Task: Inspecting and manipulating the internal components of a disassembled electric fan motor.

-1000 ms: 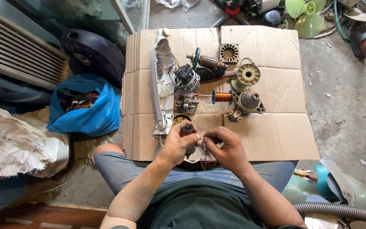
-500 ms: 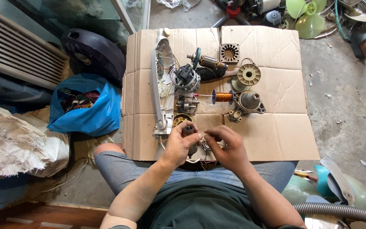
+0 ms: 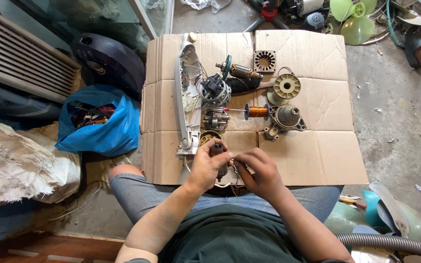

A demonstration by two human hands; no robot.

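My left hand (image 3: pixel 207 164) grips a small dark motor armature (image 3: pixel 217 150) upright over the near edge of a flat cardboard sheet (image 3: pixel 313 151). Close beside it, my right hand (image 3: pixel 259 169) pinches thin wire at the armature's side. Just beyond my hands lie a brass-coloured round part (image 3: pixel 209 137), a copper wire spool (image 3: pixel 257 111) on a rod, and a grey metal motor housing (image 3: pixel 284 118).
Further back on the cardboard lie a long white plastic casing (image 3: pixel 181 92), a black motor assembly (image 3: pixel 216 90), a cream plastic bobbin (image 3: pixel 287 86) and a square stator core (image 3: pixel 264 61). A blue bag (image 3: pixel 103 127) is left; a grey hose (image 3: pixel 391 243) is right.
My hands shifted only slightly around the armature; the fingers of my right hand moved a little at the wire. The parts on the cardboard stayed where they were.
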